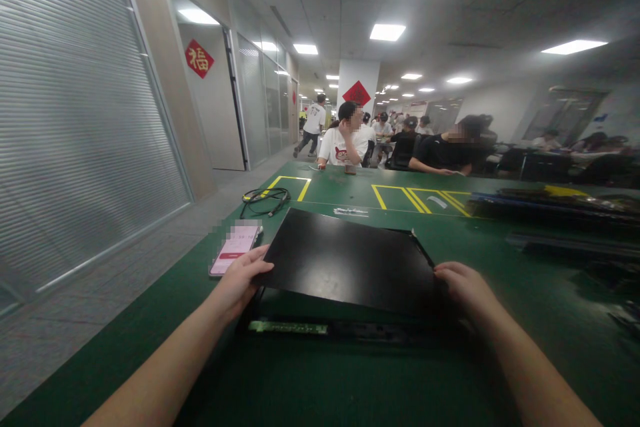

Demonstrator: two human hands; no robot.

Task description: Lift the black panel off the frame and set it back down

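Observation:
A flat black metal cover panel (pixel 345 257) lies tilted over a low black chassis (pixel 350 330) on the green table (pixel 320 387), its near edge raised. My left hand (pixel 239 280) grips the panel's near left corner. My right hand (pixel 463 285) grips its near right corner. A green circuit strip (pixel 289 327) shows inside the chassis below the lifted edge.
A phone (pixel 235 249) with a lit pink screen lies left of the panel. A coiled black cable (pixel 265 198) sits further back. Stacked black units (pixel 550 203) fill the right side. Several people sit at the table's far end (pixel 345 140). Yellow tape boxes (pixel 400 197) mark the tabletop.

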